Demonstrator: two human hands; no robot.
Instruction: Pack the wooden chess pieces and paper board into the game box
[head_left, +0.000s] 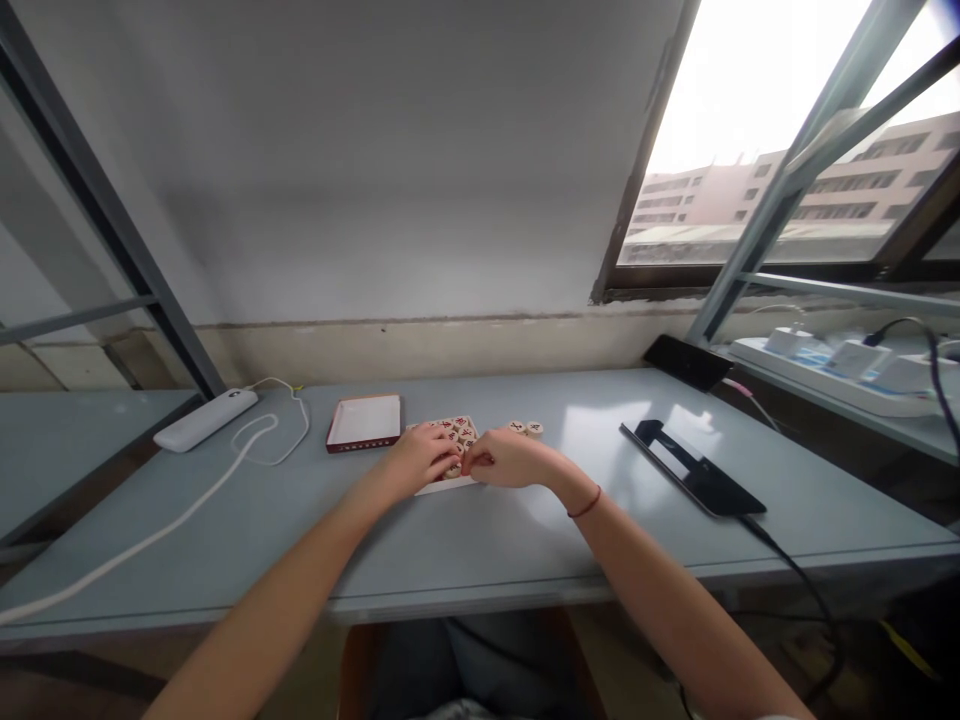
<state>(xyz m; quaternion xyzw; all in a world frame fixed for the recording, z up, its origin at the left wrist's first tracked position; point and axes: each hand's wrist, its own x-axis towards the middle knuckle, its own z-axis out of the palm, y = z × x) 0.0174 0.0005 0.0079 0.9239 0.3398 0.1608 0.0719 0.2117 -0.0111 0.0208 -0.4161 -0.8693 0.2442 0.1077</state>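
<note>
Round Chinese chess pieces (463, 430) with red and dark characters lie packed in a shallow white-edged box tray (444, 487) in the middle of the desk. My left hand (420, 460) rests over the tray's left side, its fingers stretched out onto the pieces. At the tray's right front, my right hand (514, 458) is closed with thumb and index finger pinched; whatever they hold is hidden. One light piece (454, 470) shows between the fingertips of both hands. Two small stacks or single pieces (534, 428) stand on the desk just beyond my right hand.
Left of the tray lies a red-sided box lid (365, 422), its white inside up. A white power bank-like device (206, 420) with a white cable sits farther left. On the right are a black tablet-like device (694, 470), another dark device (688, 362) and a power strip (832, 375).
</note>
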